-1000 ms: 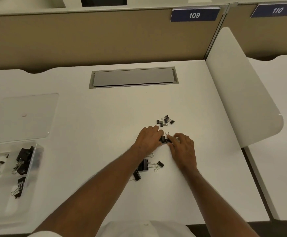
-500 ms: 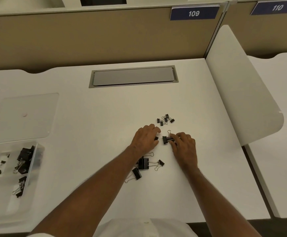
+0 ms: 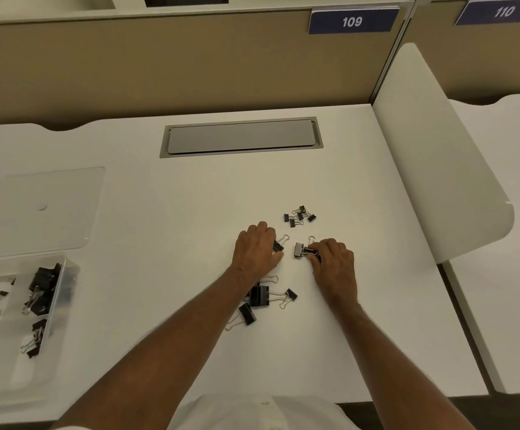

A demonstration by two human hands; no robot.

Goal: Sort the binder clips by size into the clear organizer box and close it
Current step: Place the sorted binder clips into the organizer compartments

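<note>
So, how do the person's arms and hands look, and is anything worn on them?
Both forearms are bare down to the wrists, with no sleeves over them. The left hand and the right hand have no gloves, and no watch or ring is visible. Only a white garment shows at the bottom edge, with a bit of white sleeve at the lower left.

A grey cable hatch (image 3: 241, 136) sits in the white desk (image 3: 147, 193); behind, blue plates, apparently 109 (image 3: 352, 21) and 110 (image 3: 503, 11).
</note>
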